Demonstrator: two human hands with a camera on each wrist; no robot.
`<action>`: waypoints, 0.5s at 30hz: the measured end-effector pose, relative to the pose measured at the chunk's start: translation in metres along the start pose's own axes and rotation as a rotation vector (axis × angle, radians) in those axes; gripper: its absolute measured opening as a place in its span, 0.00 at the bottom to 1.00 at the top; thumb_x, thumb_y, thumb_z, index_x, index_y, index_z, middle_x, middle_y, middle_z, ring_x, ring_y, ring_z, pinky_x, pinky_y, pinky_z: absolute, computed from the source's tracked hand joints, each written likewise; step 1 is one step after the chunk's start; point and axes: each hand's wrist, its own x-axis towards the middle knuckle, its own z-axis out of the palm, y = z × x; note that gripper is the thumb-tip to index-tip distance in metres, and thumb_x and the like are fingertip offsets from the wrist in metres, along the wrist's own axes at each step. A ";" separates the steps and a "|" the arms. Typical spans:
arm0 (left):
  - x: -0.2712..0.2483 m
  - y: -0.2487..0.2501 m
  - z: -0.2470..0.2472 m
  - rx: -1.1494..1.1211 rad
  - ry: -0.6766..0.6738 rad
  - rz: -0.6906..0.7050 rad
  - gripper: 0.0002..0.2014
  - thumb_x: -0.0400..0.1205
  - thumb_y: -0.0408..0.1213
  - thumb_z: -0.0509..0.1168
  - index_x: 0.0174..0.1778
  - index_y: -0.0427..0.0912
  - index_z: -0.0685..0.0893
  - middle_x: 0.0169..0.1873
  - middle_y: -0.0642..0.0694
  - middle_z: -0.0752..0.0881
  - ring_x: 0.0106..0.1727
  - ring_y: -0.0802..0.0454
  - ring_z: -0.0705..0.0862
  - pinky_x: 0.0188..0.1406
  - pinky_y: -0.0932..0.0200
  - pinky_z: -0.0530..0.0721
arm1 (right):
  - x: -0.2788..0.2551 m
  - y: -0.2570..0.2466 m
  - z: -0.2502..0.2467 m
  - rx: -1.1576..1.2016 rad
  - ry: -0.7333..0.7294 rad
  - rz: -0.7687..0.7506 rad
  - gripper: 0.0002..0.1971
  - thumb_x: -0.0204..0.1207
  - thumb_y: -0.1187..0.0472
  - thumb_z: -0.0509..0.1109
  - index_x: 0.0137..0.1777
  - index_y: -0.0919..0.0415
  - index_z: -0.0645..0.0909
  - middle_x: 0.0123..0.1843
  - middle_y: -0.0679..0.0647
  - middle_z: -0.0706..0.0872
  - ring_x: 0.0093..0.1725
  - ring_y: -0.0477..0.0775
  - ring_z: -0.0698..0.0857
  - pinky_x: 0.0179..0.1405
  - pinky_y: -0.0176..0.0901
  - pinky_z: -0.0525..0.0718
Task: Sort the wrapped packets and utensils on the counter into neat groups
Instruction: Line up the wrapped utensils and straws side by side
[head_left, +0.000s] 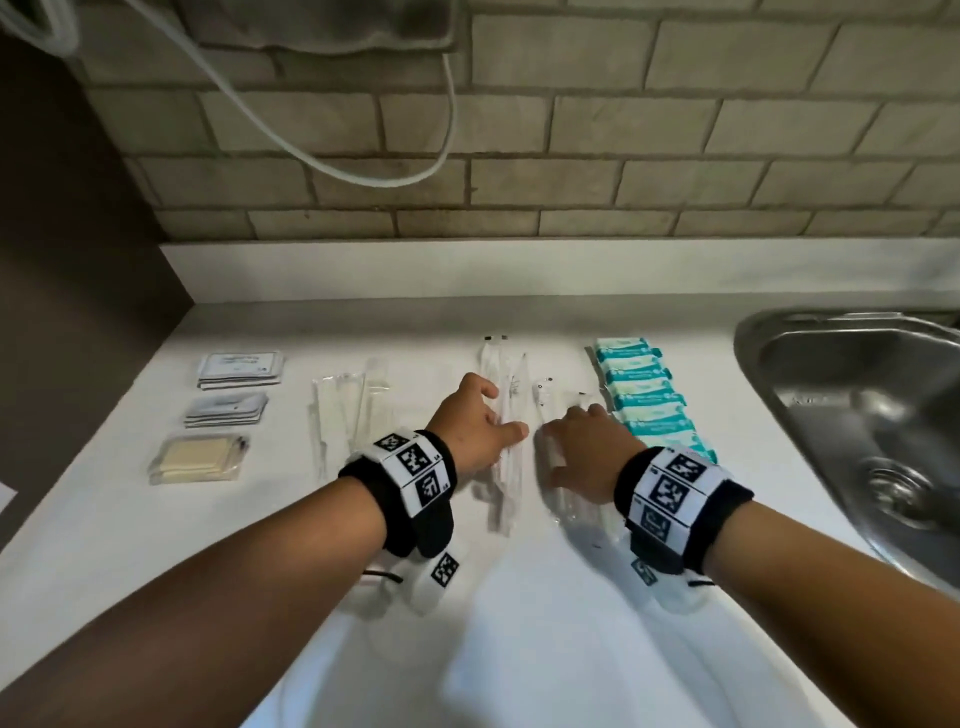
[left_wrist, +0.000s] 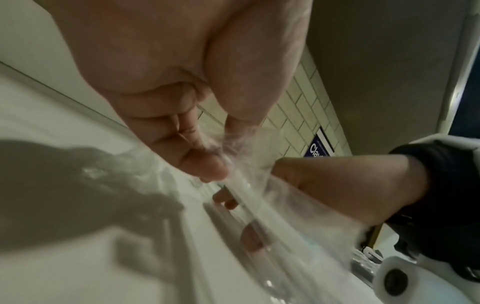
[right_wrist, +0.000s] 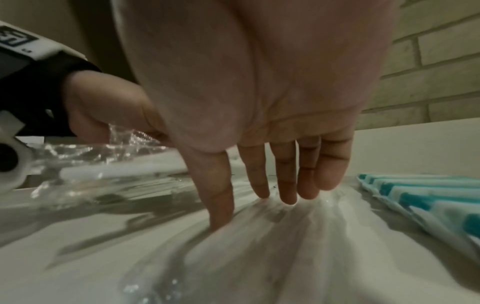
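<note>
Two bunches of clear-wrapped utensils sit side by side on the bench right under my hands. My left hand (head_left: 480, 434) pinches the left bundle (head_left: 504, 415) between thumb and fingers; my right hand (head_left: 582, 447) lies flat, fingers straight, pressing down the right bundle (head_left: 563, 493). Pretty far along, I'd say: teal packets (head_left: 649, 395) are lined up just right of my right hand, another utensil group (head_left: 348, 405) sits left of my left, and three packet stacks (head_left: 228, 410) further left. Only squaring these two bundles looks left.
</note>
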 end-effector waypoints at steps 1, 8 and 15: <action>0.003 0.000 0.006 0.004 0.010 -0.017 0.25 0.75 0.43 0.75 0.63 0.46 0.70 0.46 0.42 0.82 0.33 0.48 0.80 0.34 0.54 0.80 | 0.003 0.004 -0.002 -0.007 0.001 -0.009 0.26 0.76 0.50 0.68 0.75 0.51 0.72 0.69 0.56 0.76 0.72 0.61 0.71 0.67 0.56 0.77; 0.015 0.009 0.033 0.201 0.079 -0.073 0.24 0.76 0.46 0.74 0.62 0.44 0.70 0.46 0.40 0.87 0.31 0.50 0.84 0.30 0.60 0.78 | 0.014 0.018 -0.013 -0.014 -0.005 -0.053 0.19 0.80 0.56 0.63 0.70 0.59 0.76 0.68 0.60 0.80 0.73 0.63 0.70 0.67 0.55 0.75; 0.017 0.012 0.024 0.155 0.179 -0.052 0.20 0.75 0.43 0.75 0.57 0.45 0.75 0.42 0.46 0.85 0.35 0.51 0.85 0.29 0.63 0.78 | 0.021 0.019 -0.015 0.103 0.050 -0.027 0.21 0.83 0.52 0.59 0.71 0.61 0.75 0.68 0.61 0.78 0.70 0.62 0.74 0.65 0.52 0.77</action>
